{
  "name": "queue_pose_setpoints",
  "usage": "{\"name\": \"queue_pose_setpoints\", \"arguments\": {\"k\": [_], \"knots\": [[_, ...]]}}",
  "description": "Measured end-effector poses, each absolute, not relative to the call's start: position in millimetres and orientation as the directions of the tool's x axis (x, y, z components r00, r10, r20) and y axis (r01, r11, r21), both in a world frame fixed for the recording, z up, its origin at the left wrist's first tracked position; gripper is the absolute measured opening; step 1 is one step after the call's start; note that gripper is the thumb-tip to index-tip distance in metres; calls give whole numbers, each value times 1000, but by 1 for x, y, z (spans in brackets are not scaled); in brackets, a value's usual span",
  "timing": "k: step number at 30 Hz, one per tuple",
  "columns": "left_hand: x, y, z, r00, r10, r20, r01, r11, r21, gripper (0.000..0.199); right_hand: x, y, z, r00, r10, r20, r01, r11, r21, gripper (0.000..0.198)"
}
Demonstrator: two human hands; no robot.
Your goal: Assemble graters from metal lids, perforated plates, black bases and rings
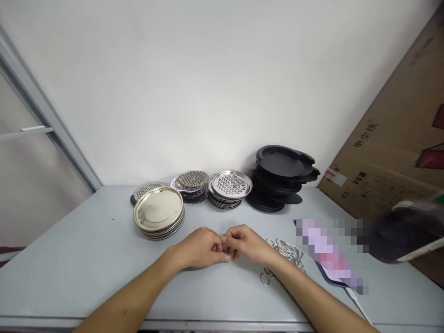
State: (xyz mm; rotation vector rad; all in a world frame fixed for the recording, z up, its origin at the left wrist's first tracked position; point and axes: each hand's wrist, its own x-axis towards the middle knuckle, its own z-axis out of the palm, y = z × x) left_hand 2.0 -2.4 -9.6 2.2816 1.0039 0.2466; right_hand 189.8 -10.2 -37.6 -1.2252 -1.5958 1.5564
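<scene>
My left hand (204,248) and my right hand (244,243) meet at the middle of the table, fingertips touching. Both are closed in a pinch, and whatever lies between the fingers is hidden or too small to name. Beside my right wrist, partly under the forearm, lies a loose pile of metal rings and wire loops (287,252). One single ring (264,279) rests at the near side of that pile. To the left of my left hand stands a stack of round gold-coloured metal lids (158,210).
Along the wall stand a perforated disc (147,189), a stack of rough grater discs (192,181), silver grater plates (231,185) and piled black round trays (280,163). At right are a phone (329,259) with a white cable, a dark bottle (405,231) and a large cardboard box (385,134).
</scene>
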Motion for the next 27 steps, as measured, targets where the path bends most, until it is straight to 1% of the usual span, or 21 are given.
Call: {"name": "queue_pose_setpoints", "arguments": {"k": [2, 5, 10, 14, 21, 24, 27], "knots": [[2, -2, -7, 686, 720, -107, 601, -476, 642, 25, 191, -9, -39, -415, 893, -175, 215, -90, -973, 24], [1, -1, -8, 702, 702, -119, 579, -465, 670, 25, 193, -8, -41, -440, 884, -158, 212, -68, -975, 24], [0, 1, -12, 686, 719, -115, 603, -472, 644, 32, 195, -8, -44, -459, 873, -167, 212, -75, -974, 24], [-1, 2, -14, 691, 715, -106, 592, -474, 652, 38, 194, -10, -41, -450, 877, -170, 204, -84, -975, 19], [-1, 1, -15, 699, 710, -87, 561, -469, 682, 37, 193, -11, -39, -451, 877, -167, 197, -85, -977, 23], [-3, 4, -19, 701, 711, -57, 551, -489, 676, 30, 192, -10, -38, -435, 883, -175, 206, -91, -974, 24], [-4, 13, -25, 622, 780, 61, 590, -519, 618, 16, 192, -10, -36, -357, 918, -171, 216, -97, -972, 25]]}}
